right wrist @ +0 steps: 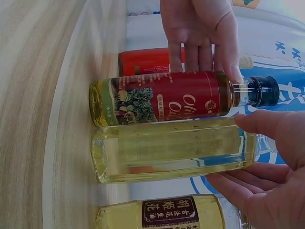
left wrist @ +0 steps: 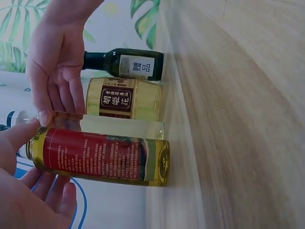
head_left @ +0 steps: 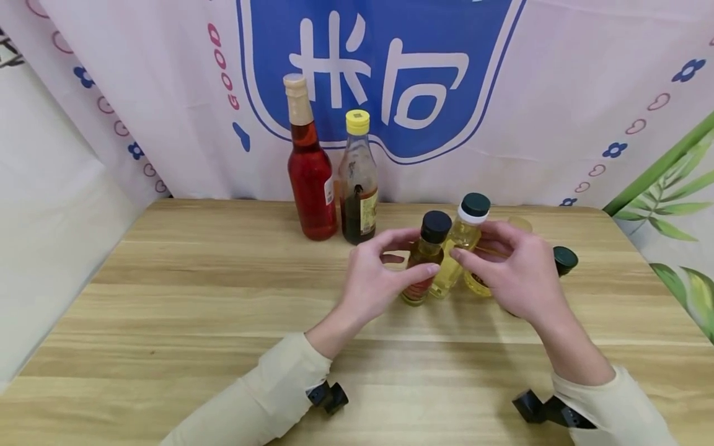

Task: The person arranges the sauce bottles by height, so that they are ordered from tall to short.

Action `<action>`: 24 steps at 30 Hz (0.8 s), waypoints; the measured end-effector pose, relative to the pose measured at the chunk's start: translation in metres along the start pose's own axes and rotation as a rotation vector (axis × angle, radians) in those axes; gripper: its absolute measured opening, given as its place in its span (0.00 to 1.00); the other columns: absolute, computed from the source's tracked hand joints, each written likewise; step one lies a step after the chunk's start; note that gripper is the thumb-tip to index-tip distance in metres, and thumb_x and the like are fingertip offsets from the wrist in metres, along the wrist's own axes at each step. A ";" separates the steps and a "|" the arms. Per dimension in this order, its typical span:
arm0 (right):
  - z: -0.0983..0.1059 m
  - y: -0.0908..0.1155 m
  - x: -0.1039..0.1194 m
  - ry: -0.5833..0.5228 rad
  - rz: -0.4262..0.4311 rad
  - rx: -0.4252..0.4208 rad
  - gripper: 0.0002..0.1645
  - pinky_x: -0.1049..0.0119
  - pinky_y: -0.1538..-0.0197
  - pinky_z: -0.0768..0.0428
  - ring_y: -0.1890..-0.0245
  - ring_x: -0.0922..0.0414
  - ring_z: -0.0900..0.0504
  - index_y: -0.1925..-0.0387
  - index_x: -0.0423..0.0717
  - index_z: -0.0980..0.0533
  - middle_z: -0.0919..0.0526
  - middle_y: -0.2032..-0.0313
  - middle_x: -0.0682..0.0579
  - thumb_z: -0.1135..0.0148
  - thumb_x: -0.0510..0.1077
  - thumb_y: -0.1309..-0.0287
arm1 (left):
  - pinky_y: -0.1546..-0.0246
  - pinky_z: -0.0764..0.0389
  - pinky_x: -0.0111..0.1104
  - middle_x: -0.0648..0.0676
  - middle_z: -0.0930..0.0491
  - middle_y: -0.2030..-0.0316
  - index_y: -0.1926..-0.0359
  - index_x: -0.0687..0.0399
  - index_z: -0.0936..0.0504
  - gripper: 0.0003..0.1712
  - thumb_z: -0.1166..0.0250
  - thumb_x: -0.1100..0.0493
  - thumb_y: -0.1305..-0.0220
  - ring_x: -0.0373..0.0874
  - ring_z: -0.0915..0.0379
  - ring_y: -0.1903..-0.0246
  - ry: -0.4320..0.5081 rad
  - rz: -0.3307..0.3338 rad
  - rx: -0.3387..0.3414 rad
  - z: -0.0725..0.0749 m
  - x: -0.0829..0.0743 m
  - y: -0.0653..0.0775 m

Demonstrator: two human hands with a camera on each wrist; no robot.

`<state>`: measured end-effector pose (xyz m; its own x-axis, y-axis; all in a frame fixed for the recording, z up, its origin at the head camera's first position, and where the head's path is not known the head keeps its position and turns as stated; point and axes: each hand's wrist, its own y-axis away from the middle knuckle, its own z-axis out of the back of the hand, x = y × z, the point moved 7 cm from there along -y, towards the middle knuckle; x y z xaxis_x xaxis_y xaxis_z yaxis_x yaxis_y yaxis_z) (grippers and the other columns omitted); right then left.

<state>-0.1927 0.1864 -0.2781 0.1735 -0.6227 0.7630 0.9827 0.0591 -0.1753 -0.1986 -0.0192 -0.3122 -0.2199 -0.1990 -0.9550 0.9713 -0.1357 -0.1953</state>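
My left hand (head_left: 370, 272) holds an olive oil bottle (right wrist: 167, 98) with a red label and black cap, thumb on the near side and fingers behind. Close beside it on the right is a clear bottle of pale yellow oil (right wrist: 176, 150) with a dark green cap and white collar (head_left: 474, 209). My right hand (head_left: 524, 266) grips that bottle near its shoulder between thumb and fingers. Both bottles are roughly upright, side by side. Whether their bases touch the table, I cannot tell.
Behind the right hand are a peanut oil bottle (left wrist: 124, 99) with a brown label and a dark green bottle (left wrist: 136, 64). A tall red bottle (head_left: 312, 186) and a yellow-capped, dark-liquid bottle (head_left: 359, 186) stand at the back of the wooden table (head_left: 223, 297), before a printed cloth.
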 end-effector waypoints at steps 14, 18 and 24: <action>-0.001 0.000 0.000 -0.011 0.017 0.001 0.31 0.77 0.52 0.12 0.44 0.41 0.10 0.37 0.40 0.20 0.12 0.44 0.37 0.23 0.51 0.36 | 0.40 0.13 0.44 0.53 0.11 0.43 0.39 0.54 0.14 0.29 0.19 0.56 0.41 0.47 0.15 0.44 -0.075 -0.006 0.060 0.003 -0.002 -0.002; 0.001 0.000 0.000 -0.002 0.021 -0.002 0.31 0.79 0.52 0.13 0.44 0.40 0.10 0.37 0.40 0.20 0.12 0.44 0.37 0.24 0.51 0.36 | 0.40 0.13 0.42 0.53 0.11 0.43 0.38 0.54 0.14 0.29 0.19 0.56 0.40 0.46 0.15 0.44 -0.101 -0.003 0.094 0.004 -0.004 -0.003; 0.000 -0.001 0.000 -0.005 0.029 0.007 0.31 0.79 0.52 0.13 0.45 0.40 0.10 0.38 0.39 0.20 0.12 0.44 0.37 0.24 0.50 0.36 | 0.37 0.14 0.42 0.52 0.11 0.43 0.38 0.52 0.14 0.29 0.19 0.56 0.40 0.46 0.15 0.44 -0.087 0.023 0.118 0.005 -0.002 -0.004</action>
<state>-0.1936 0.1862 -0.2776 0.2021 -0.6169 0.7607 0.9777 0.0821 -0.1931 -0.2022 -0.0234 -0.3087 -0.2092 -0.2863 -0.9350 0.9600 -0.2420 -0.1407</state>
